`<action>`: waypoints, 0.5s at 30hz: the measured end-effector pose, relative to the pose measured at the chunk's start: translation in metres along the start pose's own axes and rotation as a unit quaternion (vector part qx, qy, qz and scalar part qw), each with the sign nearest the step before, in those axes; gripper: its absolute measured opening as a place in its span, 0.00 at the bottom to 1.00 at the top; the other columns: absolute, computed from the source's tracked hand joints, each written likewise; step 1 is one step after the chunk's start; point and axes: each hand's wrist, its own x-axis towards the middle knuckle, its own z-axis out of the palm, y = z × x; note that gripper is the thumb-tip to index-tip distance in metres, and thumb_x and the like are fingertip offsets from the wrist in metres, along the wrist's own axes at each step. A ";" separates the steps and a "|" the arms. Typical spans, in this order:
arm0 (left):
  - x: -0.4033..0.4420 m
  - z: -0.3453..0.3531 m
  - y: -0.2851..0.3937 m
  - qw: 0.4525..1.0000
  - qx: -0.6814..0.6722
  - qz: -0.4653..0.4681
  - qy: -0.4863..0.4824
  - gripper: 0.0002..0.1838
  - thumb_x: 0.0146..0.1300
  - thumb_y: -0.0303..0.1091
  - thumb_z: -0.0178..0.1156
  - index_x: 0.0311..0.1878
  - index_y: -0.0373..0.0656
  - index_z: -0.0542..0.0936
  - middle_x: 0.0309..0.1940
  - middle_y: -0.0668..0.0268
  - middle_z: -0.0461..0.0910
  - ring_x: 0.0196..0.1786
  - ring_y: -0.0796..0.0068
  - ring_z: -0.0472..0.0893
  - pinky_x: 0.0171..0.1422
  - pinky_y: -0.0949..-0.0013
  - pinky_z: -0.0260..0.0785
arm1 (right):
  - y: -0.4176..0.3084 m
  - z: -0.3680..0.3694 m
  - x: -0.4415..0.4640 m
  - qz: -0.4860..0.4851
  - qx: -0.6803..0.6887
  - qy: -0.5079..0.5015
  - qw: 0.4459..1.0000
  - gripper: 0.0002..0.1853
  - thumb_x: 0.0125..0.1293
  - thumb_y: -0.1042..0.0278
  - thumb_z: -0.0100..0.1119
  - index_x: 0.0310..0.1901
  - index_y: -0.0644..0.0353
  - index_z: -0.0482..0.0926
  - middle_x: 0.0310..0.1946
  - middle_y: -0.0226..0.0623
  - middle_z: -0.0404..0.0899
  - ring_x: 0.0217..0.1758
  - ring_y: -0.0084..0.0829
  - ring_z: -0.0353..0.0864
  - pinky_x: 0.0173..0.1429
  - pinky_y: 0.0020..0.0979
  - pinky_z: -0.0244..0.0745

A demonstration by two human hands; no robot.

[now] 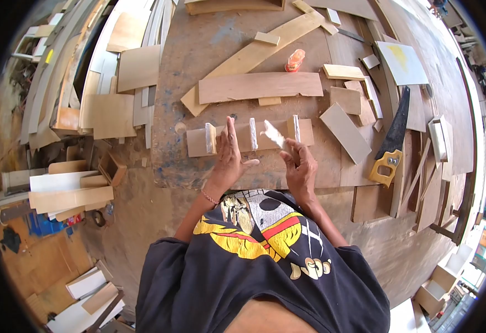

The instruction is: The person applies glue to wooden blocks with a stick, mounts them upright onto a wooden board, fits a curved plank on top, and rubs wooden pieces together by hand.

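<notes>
A flat board (232, 145) lies near the table's front edge, with three short upright pieces across it, their top edges coated white: a left one (210, 139), a middle one (253, 133) and a right one (296, 129). My left hand (229, 158) is between the left and middle pieces, its fingers stretched out and the thumb apart, holding nothing. In my right hand (299, 164), pinched between thumb and fingers, is a thin stick smeared with white paste (274, 134), which points up and left between the middle and right pieces.
Beyond the board lie a wide plank (259, 87), a long slanting plank (248, 53) and an orange-red container (294, 61). A handsaw (393, 136) rests at the right among loose wood pieces (346, 132). More boards (137, 69) are stacked to the left.
</notes>
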 end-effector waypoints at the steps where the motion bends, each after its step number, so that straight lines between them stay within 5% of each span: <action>1: 0.004 -0.005 0.008 1.000 0.001 -0.002 0.003 0.70 0.40 0.39 0.76 0.72 0.33 0.30 0.69 0.43 0.52 0.69 0.46 0.59 0.72 0.51 0.48 | 0.001 -0.001 0.005 0.022 0.014 0.015 1.000 0.18 0.58 0.76 0.64 0.51 0.63 0.76 0.40 0.46 0.81 0.40 0.40 0.82 0.42 0.34 0.76; 5: 0.027 -0.005 0.036 1.000 -0.001 0.027 0.011 0.64 0.42 0.36 0.75 0.73 0.32 0.38 0.69 0.43 0.52 0.68 0.47 0.59 0.72 0.52 0.49 | -0.003 -0.013 0.038 0.005 0.064 0.046 0.997 0.14 0.65 0.74 0.57 0.52 0.66 0.75 0.39 0.49 0.80 0.40 0.35 0.82 0.42 0.32 0.75; 9: 0.064 0.009 0.060 0.996 0.014 0.088 0.029 0.56 0.46 0.31 0.72 0.73 0.34 0.46 0.68 0.48 0.56 0.67 0.51 0.60 0.69 0.52 0.53 | 0.007 -0.025 0.085 0.005 0.016 0.066 0.998 0.15 0.64 0.74 0.56 0.51 0.70 0.76 0.41 0.52 0.80 0.41 0.40 0.82 0.44 0.33 0.75; 15: 0.112 0.040 0.073 0.996 0.072 0.046 0.003 0.49 0.50 0.36 0.70 0.72 0.36 0.53 0.66 0.55 0.60 0.65 0.56 0.63 0.62 0.55 0.57 | 0.026 -0.024 0.161 -0.058 -0.028 0.111 0.992 0.13 0.62 0.73 0.58 0.47 0.70 0.78 0.38 0.54 0.81 0.39 0.49 0.82 0.43 0.39 0.75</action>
